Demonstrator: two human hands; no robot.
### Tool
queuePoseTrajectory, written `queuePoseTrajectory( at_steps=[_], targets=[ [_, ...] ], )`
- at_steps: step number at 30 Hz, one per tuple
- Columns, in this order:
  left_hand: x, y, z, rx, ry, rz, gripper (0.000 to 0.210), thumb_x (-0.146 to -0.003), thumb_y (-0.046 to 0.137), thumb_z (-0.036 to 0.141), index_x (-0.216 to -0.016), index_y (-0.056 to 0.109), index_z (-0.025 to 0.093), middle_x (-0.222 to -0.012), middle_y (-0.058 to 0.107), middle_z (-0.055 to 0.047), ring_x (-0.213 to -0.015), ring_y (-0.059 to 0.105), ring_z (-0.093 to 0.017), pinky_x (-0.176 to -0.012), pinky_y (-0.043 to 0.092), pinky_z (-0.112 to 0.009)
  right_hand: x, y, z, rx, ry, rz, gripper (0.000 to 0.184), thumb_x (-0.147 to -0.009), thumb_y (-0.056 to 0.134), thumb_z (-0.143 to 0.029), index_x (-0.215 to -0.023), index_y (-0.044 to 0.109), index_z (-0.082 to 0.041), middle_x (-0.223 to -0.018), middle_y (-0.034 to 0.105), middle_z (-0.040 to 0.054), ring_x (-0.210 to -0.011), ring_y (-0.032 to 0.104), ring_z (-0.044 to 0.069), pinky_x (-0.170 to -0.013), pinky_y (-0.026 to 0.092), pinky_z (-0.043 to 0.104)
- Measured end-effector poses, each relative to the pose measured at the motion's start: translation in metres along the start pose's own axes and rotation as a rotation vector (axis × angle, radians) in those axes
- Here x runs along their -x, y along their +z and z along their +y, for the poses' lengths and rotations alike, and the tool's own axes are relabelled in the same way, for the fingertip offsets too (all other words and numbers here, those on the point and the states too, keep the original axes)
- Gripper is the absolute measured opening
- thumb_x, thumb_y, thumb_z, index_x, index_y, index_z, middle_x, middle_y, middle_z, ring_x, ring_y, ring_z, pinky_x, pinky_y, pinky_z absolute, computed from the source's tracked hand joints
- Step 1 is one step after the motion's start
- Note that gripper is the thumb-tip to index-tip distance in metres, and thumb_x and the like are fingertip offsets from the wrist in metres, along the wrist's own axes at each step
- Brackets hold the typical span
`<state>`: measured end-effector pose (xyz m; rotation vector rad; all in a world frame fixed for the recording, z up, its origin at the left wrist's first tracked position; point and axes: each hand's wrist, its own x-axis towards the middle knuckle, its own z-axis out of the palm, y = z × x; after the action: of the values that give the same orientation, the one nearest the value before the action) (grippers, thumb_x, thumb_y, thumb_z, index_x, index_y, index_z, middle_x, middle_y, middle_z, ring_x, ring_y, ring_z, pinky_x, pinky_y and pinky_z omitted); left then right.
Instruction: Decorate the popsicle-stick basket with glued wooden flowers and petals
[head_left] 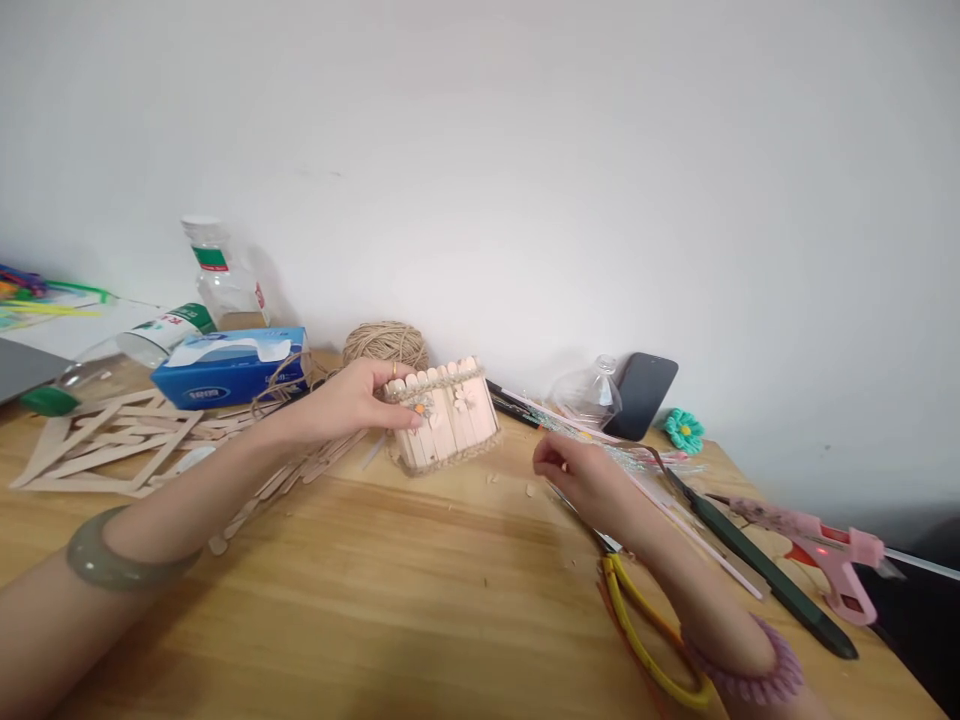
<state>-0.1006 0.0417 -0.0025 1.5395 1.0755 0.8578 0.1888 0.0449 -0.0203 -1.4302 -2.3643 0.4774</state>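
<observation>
Stick box (472, 430): I've got it here, just in front of the twine ball (386, 343); whether its base touches the tabletop (375, 600), I can't tell.
Left hand (369, 400): clamped on the box's left end, thumb in front.
Right hand (592, 485): right of the box, fingers curled; I can't tell if the tips meet.
Twine trim (456, 461): on along top and bottom, flowers (463, 399) on front; looks well advanced.
Loose sticks (75, 486): unused, left of the box; what's left is unclear.

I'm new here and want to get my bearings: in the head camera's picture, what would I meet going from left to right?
Green bottle cap, blue tissue box, craft-stick piece held in the left hand, right hand, turquoise flower, pink glue gun.
</observation>
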Motion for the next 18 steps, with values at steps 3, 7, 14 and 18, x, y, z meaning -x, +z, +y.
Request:
queuePoseTrajectory(
  at_steps=[3,7,14,18],
  targets=[
    [-0.001,0.001,-0.001,0.023,-0.019,0.029,0.024,-0.065,0.074,0.029,-0.083,0.065,0.015,-0.077,0.068,0.001,-0.073,0.061,-0.016,-0.068,0.047,-0.027,-0.002,0.014,0.015,0.039,-0.009,-0.099,0.018,-0.072,0.051,-0.005,-0.072,0.063,-0.019,-0.072,0.067,0.0013,-0.065,0.059,0.016,-0.058,0.04,0.025],
    [-0.002,0.001,-0.003,0.006,-0.035,0.034,0.025,-0.064,0.075,0.031,-0.08,0.065,0.015,-0.075,0.067,0.001,-0.071,0.06,-0.015,-0.067,0.045,-0.025,-0.008,0.02,0.014,0.056,-0.06,-0.133,0.023,-0.076,0.051,-0.005,-0.079,0.069,-0.019,-0.086,0.069,0.0044,-0.078,0.062,0.018,-0.07,0.043,0.027],
    [-0.004,0.002,-0.008,-0.015,-0.044,0.007,0.024,-0.065,0.074,0.03,-0.082,0.065,0.016,-0.077,0.067,0.001,-0.072,0.059,-0.015,-0.067,0.045,-0.026,-0.017,0.035,0.0,0.052,-0.082,-0.123,0.019,-0.077,0.053,-0.008,-0.082,0.068,-0.019,-0.088,0.066,0.0044,-0.08,0.059,0.017,-0.07,0.041,0.025],
    [-0.004,0.003,-0.009,-0.012,-0.035,-0.043,0.022,-0.067,0.073,0.027,-0.084,0.064,0.016,-0.078,0.066,0.0,-0.074,0.058,-0.015,-0.068,0.045,-0.028,-0.019,0.047,-0.004,0.057,-0.068,-0.14,0.019,-0.073,0.051,-0.007,-0.069,0.065,-0.019,-0.079,0.063,0.0027,-0.072,0.057,0.015,-0.063,0.038,0.024]
  ],
)
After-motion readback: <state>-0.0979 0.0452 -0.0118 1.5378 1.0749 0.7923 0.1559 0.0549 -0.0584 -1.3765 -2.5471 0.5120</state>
